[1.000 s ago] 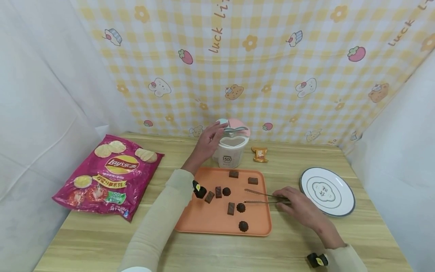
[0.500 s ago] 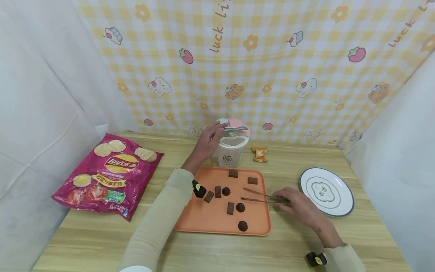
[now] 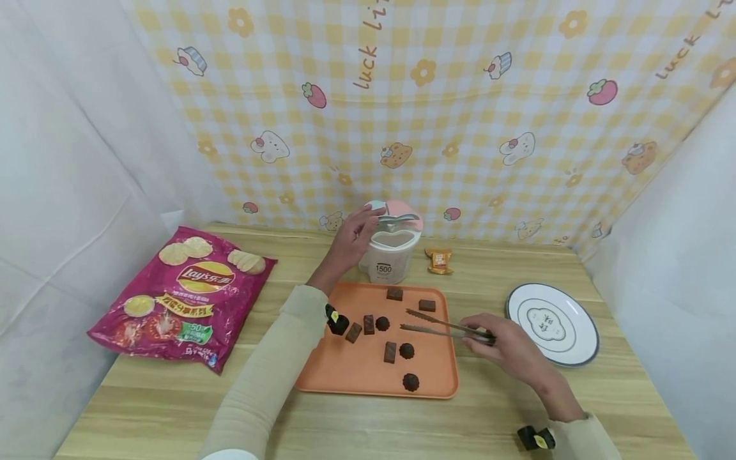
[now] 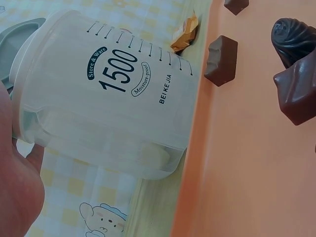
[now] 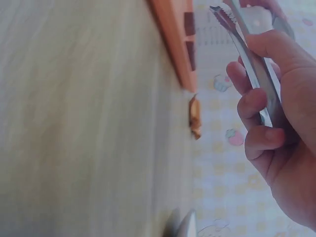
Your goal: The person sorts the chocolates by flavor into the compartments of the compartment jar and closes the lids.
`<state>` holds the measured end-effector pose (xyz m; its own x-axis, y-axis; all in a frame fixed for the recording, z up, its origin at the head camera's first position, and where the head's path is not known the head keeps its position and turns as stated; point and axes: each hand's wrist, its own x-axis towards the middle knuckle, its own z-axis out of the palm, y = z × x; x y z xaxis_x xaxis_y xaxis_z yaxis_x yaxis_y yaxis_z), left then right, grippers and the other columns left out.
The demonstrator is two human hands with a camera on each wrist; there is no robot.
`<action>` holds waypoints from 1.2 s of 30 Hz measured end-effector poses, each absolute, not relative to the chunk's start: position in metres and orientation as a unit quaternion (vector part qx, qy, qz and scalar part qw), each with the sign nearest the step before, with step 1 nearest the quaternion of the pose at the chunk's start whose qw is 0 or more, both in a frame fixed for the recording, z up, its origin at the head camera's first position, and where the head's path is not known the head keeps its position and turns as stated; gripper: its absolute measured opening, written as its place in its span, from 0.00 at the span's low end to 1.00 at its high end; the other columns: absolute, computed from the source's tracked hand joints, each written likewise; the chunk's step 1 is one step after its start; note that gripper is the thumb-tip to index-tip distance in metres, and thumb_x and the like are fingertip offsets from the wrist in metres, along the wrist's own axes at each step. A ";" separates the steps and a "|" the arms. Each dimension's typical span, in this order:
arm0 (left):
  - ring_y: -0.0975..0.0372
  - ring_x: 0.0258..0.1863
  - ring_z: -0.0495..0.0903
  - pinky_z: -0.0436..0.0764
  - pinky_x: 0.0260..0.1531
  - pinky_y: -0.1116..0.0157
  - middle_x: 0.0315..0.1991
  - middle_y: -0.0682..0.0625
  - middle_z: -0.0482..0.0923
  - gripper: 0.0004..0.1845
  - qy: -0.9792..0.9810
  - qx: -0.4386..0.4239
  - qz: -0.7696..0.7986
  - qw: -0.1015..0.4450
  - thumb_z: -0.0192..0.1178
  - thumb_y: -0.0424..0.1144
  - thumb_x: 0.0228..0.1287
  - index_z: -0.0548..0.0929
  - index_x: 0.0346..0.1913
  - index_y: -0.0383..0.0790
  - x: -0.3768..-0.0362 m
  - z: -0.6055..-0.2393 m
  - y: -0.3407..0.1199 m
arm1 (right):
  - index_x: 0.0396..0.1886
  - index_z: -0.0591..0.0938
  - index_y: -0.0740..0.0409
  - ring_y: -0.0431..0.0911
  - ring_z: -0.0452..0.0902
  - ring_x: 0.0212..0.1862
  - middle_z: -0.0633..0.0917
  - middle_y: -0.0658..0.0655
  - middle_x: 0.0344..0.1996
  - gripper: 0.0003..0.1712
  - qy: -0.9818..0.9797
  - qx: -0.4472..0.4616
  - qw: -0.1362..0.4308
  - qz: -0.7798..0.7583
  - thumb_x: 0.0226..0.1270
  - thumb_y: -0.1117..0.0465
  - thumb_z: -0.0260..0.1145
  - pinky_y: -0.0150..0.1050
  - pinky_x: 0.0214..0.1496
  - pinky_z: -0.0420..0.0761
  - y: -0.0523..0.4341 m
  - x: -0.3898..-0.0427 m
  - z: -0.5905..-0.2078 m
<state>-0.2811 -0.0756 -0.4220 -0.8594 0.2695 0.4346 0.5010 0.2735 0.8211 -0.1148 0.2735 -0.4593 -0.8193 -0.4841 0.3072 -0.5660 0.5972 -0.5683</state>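
Note:
My left hand [image 3: 352, 237] holds the top of a clear storage jar [image 3: 382, 265] marked 1500, at the back edge of an orange tray [image 3: 362, 377]. Its fingers reach a raised flap over a heart-shaped opening in the lid. In the left wrist view, part of the hand [image 4: 19, 192] shows beside the jar's rim. My right hand [image 3: 503, 345] grips metal tongs [image 3: 437, 320], their serrated tips spread above the tray with nothing between them. Several brown chocolates [image 3: 390, 352], blocky and round, lie on the tray. A chocolate block [image 3: 427, 305] is near the upper tong tip.
A purple chip bag [image 3: 184, 294] lies on the left. Right of the jar is an orange wrapped snack [image 3: 440, 261]. A white, dark-rimmed plate [image 3: 583, 332] sits beyond my right hand. Checked cloth [image 3: 437, 128] hangs behind the table.
My right hand has shifted the tongs slightly left and farther back over the tray, their tips a little closer together. My left hand and the jar have stayed put.

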 end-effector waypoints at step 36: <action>0.63 0.77 0.56 0.64 0.71 0.54 0.71 0.52 0.73 0.21 -0.796 -0.231 -0.551 0.102 0.46 0.45 0.85 0.79 0.69 0.41 -0.280 -0.421 -0.074 | 0.50 0.91 0.54 0.30 0.79 0.35 0.86 0.38 0.36 0.13 -0.891 0.372 0.045 0.257 0.66 0.61 0.75 0.30 0.32 0.80 0.234 -0.091 -0.422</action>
<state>-0.2797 -0.0744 -0.4212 -0.8728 0.2554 0.4158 0.4791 0.2870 0.8295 -0.0908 0.2345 -0.4218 -0.7186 -0.6403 0.2714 -0.6865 0.5910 -0.4235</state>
